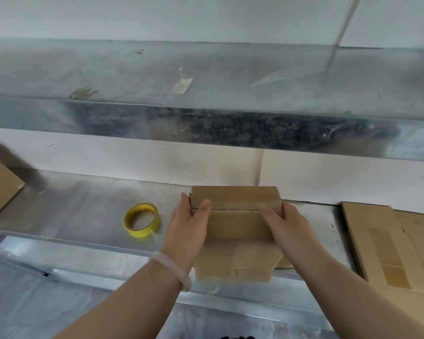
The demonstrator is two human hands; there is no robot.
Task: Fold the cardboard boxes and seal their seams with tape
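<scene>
Your left hand (190, 223) and right hand (283, 222) grip the cardboard box (235, 223) by its sides, thumbs on top at the seam. Tape roll (141, 219) lies near, to its left.

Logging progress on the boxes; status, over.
Left grip and right grip hold the box by its sides, thumbs on top. Flaps closed; seam tape unclear. Yellow tape roll lies left, untouched.

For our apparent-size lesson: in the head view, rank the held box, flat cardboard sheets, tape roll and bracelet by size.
Held box and flat cardboard sheets: alike; sheets are cropped.
Then tape roll, then bracelet.
</scene>
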